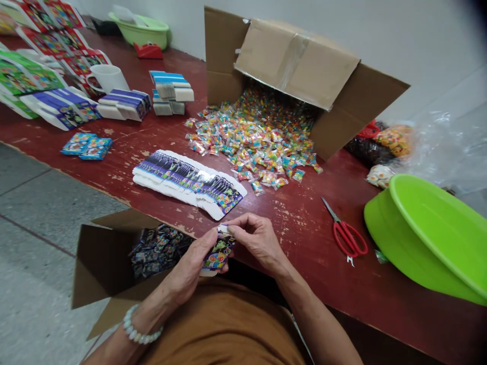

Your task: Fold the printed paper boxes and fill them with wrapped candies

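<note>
A small dark printed carton (218,252) is gripped from below by my left hand (194,266), just over the near table edge. My right hand (255,237) pinches the carton's white top flap with fingers curled. A fanned row of flat, unfolded cartons (186,181) of the same print lies on the red table (304,223) just beyond my hands. Farther back, a heap of small wrapped candies (258,137) spills from a tipped cardboard box (300,71).
An open cardboard box (110,253) with several finished dark cartons stands on the floor at my left. Red scissors (346,235) and stacked green basins (429,238) lie to the right. Stacks of flat cartons, a white mug (106,78) and a green bowl (142,30) fill the far left.
</note>
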`<action>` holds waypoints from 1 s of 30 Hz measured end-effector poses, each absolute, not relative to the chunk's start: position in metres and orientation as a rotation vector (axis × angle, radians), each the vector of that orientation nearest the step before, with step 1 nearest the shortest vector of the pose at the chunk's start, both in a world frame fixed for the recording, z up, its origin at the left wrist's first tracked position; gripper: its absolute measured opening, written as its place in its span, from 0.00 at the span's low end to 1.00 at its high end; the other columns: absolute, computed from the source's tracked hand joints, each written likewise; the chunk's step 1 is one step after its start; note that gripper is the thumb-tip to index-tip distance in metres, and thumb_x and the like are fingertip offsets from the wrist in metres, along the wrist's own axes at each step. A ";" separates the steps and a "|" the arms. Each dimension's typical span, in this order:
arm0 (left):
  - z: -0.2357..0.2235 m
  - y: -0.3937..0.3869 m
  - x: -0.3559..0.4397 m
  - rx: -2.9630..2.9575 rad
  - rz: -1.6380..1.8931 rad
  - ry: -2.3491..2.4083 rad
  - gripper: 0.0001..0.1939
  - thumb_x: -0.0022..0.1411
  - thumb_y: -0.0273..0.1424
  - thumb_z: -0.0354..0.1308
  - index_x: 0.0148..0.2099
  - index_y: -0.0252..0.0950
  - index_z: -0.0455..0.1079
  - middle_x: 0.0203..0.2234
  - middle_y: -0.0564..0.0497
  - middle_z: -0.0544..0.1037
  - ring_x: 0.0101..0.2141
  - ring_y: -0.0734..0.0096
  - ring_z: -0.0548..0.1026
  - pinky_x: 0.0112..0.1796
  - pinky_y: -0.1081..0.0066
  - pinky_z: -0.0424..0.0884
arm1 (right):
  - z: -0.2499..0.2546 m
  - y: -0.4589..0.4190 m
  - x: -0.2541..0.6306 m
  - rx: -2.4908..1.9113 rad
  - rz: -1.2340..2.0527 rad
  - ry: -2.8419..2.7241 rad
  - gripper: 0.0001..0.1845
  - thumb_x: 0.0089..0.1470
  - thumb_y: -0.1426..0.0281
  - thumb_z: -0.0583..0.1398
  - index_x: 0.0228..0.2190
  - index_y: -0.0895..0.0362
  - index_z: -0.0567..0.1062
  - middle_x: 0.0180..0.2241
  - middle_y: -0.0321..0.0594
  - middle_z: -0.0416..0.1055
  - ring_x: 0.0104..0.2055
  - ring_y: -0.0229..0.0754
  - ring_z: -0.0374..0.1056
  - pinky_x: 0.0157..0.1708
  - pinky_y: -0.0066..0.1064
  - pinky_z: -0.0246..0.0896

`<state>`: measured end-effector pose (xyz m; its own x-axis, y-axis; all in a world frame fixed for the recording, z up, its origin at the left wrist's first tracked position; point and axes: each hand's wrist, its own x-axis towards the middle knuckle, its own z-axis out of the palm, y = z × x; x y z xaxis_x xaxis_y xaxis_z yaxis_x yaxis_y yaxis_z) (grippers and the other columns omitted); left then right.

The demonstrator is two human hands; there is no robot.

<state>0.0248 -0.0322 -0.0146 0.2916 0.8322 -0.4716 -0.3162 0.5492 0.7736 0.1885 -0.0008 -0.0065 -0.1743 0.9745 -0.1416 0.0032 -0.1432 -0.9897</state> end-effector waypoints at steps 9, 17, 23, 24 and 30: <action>-0.010 -0.035 0.027 0.559 0.785 0.957 0.36 0.59 0.51 0.62 0.65 0.41 0.66 0.27 0.51 0.78 0.21 0.73 0.74 0.23 0.74 0.72 | 0.008 -0.001 0.212 -0.926 1.013 -2.097 0.07 0.63 0.70 0.59 0.32 0.55 0.74 0.40 0.41 0.78 0.43 0.42 0.72 0.48 0.36 0.65; -0.027 -0.049 0.014 0.449 0.785 0.940 0.26 0.59 0.41 0.67 0.58 0.44 0.67 0.38 0.48 0.82 0.39 0.63 0.81 0.40 0.70 0.76 | -0.008 0.053 0.223 -1.426 0.631 -1.994 0.11 0.65 0.65 0.55 0.42 0.56 0.75 0.42 0.45 0.74 0.43 0.44 0.69 0.44 0.35 0.64; -0.042 -0.049 -0.047 0.623 0.674 1.135 0.17 0.50 0.36 0.74 0.38 0.38 0.71 0.31 0.52 0.80 0.31 0.67 0.77 0.36 0.69 0.74 | -0.041 0.097 0.240 -2.019 0.366 -1.581 0.13 0.53 0.62 0.65 0.38 0.57 0.75 0.46 0.54 0.70 0.51 0.57 0.64 0.49 0.46 0.59; -0.046 -0.047 -0.061 0.713 0.632 1.160 0.17 0.49 0.37 0.74 0.37 0.38 0.71 0.29 0.53 0.80 0.31 0.67 0.76 0.35 0.70 0.72 | -0.044 0.098 0.243 -2.001 0.390 -1.569 0.12 0.52 0.63 0.65 0.36 0.57 0.75 0.45 0.52 0.71 0.50 0.56 0.65 0.48 0.45 0.59; -0.059 -0.036 -0.117 1.108 0.150 0.984 0.17 0.48 0.40 0.72 0.40 0.40 0.78 0.27 0.53 0.78 0.29 0.68 0.72 0.29 0.74 0.63 | -0.040 0.090 0.259 -1.823 0.585 -1.458 0.09 0.52 0.62 0.61 0.32 0.55 0.74 0.31 0.39 0.74 0.36 0.44 0.70 0.40 0.35 0.63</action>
